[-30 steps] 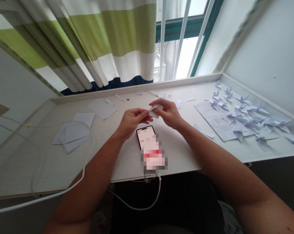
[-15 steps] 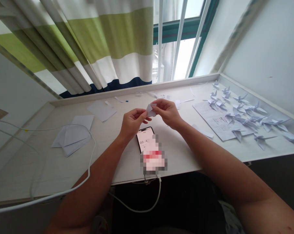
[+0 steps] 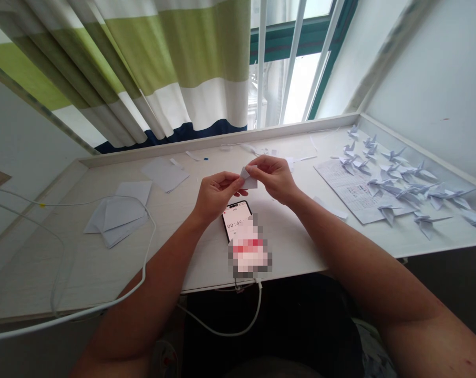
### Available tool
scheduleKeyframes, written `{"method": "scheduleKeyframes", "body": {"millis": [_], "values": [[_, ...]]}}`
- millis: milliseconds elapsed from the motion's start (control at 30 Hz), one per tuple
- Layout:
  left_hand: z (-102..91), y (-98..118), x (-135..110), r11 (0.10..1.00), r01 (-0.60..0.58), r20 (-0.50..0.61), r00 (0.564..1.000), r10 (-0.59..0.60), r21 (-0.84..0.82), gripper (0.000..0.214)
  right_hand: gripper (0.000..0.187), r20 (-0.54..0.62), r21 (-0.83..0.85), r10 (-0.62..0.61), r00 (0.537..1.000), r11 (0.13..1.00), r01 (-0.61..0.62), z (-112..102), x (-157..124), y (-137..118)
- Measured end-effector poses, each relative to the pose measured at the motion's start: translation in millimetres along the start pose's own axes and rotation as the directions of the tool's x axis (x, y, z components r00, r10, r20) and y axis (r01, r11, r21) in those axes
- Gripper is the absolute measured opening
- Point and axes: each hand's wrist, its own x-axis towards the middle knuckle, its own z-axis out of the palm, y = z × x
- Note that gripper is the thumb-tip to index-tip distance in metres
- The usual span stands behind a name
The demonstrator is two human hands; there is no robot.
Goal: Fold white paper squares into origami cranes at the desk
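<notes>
Above the desk's middle I hold a small folded piece of white paper [image 3: 248,179] between both hands. My left hand [image 3: 215,195] pinches its left side with thumb and fingers. My right hand [image 3: 275,177] pinches its top and right side, fingers curled. A phone [image 3: 238,222] showing a timer lies flat on the white desk [image 3: 183,247] just below my hands, with a white cable plugged into its near end.
Several folded paper cranes [image 3: 395,184] stand at the right, some on a printed sheet [image 3: 348,193]. A stack of white paper squares [image 3: 120,212] lies at the left, another sheet [image 3: 165,174] behind it. A white cable [image 3: 104,307] loops over the desk's left. Paper scraps lie along the window edge.
My hands stayed in place above the phone while the fingers shifted their pinch and the paper turned slightly. The view tilted a little.
</notes>
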Motion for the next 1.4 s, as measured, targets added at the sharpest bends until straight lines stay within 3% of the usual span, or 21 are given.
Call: {"method": "scheduleKeyframes", "body": {"millis": [233,1233,1400], "values": [[1.9,-0.2,-1.4,1.0,-0.017,-0.049,0.999,0.017,-0.005,0.034,0.032,0.022,-0.011,0.02,1.0,1.0,-0.019,1.2,-2.1,-2.0],[3.6,-1.2,-5.2,0.993,-0.056,0.01,0.998,0.056,0.107,0.033,0.031,0.049,0.015,0.094,0.994,0.995,-0.095,3.9,-2.0,-3.5],[4.0,-2.5,-4.7,0.992,-0.087,-0.045,0.995,0.091,0.089,0.031,0.034,0.05,0.045,0.06,0.997,0.997,-0.063,5.0,-3.2,-4.5]]}}
